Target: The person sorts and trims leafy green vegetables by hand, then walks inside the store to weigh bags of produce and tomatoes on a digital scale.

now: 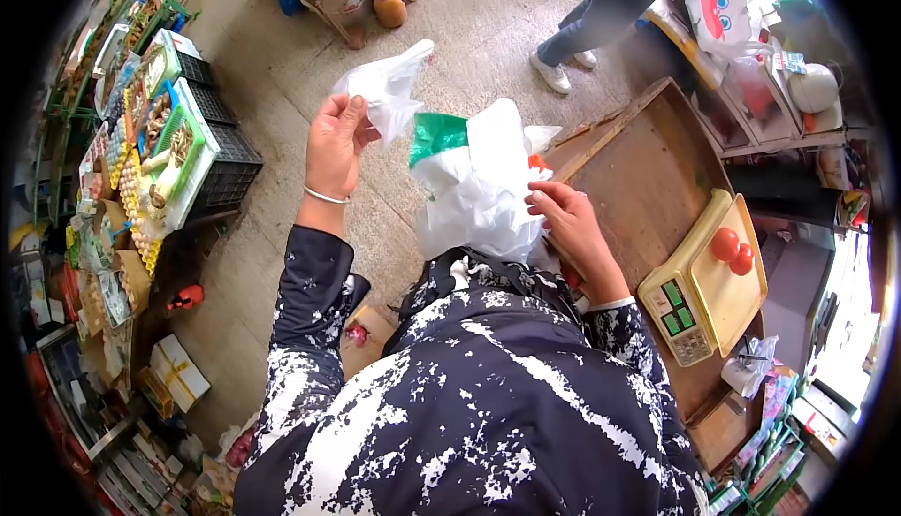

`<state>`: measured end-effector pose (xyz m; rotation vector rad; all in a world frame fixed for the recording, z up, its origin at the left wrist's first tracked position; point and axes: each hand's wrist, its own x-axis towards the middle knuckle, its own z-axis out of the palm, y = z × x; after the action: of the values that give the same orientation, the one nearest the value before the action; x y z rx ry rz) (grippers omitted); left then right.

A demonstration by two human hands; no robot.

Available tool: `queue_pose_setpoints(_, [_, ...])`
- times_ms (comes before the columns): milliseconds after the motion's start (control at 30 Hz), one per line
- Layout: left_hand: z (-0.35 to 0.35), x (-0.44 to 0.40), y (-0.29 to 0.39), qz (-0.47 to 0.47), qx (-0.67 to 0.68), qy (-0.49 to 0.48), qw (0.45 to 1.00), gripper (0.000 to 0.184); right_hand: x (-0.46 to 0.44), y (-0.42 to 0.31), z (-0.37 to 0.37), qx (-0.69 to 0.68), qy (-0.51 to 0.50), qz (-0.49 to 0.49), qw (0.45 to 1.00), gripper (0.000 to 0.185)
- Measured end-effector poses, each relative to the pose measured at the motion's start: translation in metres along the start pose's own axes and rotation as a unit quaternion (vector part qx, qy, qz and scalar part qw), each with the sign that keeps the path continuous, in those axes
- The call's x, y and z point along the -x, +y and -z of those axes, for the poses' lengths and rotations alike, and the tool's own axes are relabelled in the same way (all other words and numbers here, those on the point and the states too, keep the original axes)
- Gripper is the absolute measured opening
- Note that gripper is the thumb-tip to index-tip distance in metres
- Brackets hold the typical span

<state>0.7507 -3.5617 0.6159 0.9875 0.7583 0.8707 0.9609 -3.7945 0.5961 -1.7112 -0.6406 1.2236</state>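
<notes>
A thin white plastic bag is pinched between the thumb and fingers of my left hand, held up over the floor. In front of my body is a crumpled bundle of white plastic bags, with a green piece at its left edge. My right hand is at the bundle's right side, fingers loosely bent and apart, fingertips at its edge; I see nothing held in it. A bit of red shows behind the bundle.
On the right, a wooden tray table bears a digital scale with red tomatoes on its pan. Crates of produce line the left side. A person in jeans stands ahead, near an orange sprayer bottle.
</notes>
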Motion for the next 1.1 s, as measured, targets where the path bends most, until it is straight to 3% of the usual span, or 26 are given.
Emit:
queue_pose_setpoints(67, [-0.013, 0.002, 0.010, 0.006, 0.026, -0.040, 0.999, 0.015, -0.003, -0.012, -0.010, -0.074, -0.058, -0.017, 0.995, 0.036])
queue_pose_setpoints(167, [-0.044, 0.015, 0.019, 0.039, 0.128, -0.128, 0.983, 0.012, -0.011, -0.021, -0.023, -0.183, -0.114, -0.015, 0.976, 0.057])
queue_pose_setpoints(233, [-0.083, 0.034, 0.025, 0.101, 0.235, -0.056, 0.965, 0.008, -0.016, -0.023, -0.027, -0.270, -0.147, -0.006, 0.952, 0.064])
queue_pose_setpoints(300, [-0.098, 0.042, 0.016, 0.128, 0.231, -0.084, 0.961, 0.007, -0.024, -0.022, -0.028, -0.373, -0.170, 0.011, 0.912, 0.066])
queue_pose_setpoints(333, [-0.102, 0.044, 0.009, 0.148, 0.226, -0.100, 0.958, 0.007, -0.027, -0.021, -0.025, -0.375, -0.160, 0.015, 0.913, 0.066])
queue_pose_setpoints(400, [-0.093, 0.041, -0.017, 0.152, 0.209, -0.151, 0.954, 0.005, -0.026, -0.027, -0.019, -0.342, -0.029, 0.027, 0.939, 0.061])
queue_pose_setpoints(467, [-0.092, 0.040, -0.031, 0.064, 0.072, -0.148, 0.984, 0.007, -0.022, -0.025, -0.011, -0.338, 0.079, 0.059, 0.936, 0.040])
queue_pose_setpoints(500, [-0.092, 0.040, -0.034, 0.024, -0.013, -0.123, 0.992, 0.013, -0.017, -0.024, -0.001, -0.313, 0.094, 0.033, 0.944, 0.035])
queue_pose_setpoints(533, [-0.093, 0.040, -0.038, 0.025, -0.013, -0.129, 0.991, 0.013, -0.011, -0.022, 0.009, -0.289, 0.107, 0.006, 0.951, 0.030])
queue_pose_setpoints(633, [-0.097, 0.040, -0.055, -0.091, -0.168, -0.096, 0.977, 0.016, -0.004, -0.011, 0.015, -0.319, 0.131, 0.066, 0.936, 0.022])
queue_pose_setpoints(800, [-0.116, 0.046, -0.075, -0.089, -0.230, -0.125, 0.961, 0.021, 0.016, -0.004, 0.020, -0.372, 0.181, 0.082, 0.907, 0.014])
queue_pose_setpoints(867, [-0.127, 0.049, -0.080, -0.174, -0.384, -0.104, 0.901, 0.026, 0.023, 0.002, 0.025, -0.374, 0.218, 0.083, 0.897, 0.013])
queue_pose_setpoints(900, [-0.140, 0.058, -0.065, -0.274, -0.425, -0.105, 0.856, 0.033, 0.024, 0.008, 0.028, -0.358, 0.252, 0.076, 0.896, 0.013])
queue_pose_setpoints(933, [-0.148, 0.063, -0.060, -0.276, -0.415, -0.124, 0.858, 0.033, 0.029, 0.012, 0.033, -0.341, 0.293, 0.069, 0.891, 0.014])
queue_pose_setpoints(1000, [-0.160, 0.070, -0.059, -0.315, -0.437, -0.244, 0.806, 0.036, 0.030, 0.022, 0.032, -0.362, 0.320, 0.056, 0.874, 0.015])
queue_pose_setpoints(1033, [-0.169, 0.077, -0.063, -0.176, -0.387, -0.294, 0.856, 0.035, 0.037, 0.017, 0.029, -0.363, 0.301, 0.073, 0.879, 0.017])
queue_pose_setpoints(1100, [-0.184, 0.080, -0.088, -0.094, -0.349, -0.351, 0.864, 0.029, 0.039, 0.018, 0.026, -0.398, 0.239, 0.086, 0.882, 0.017])
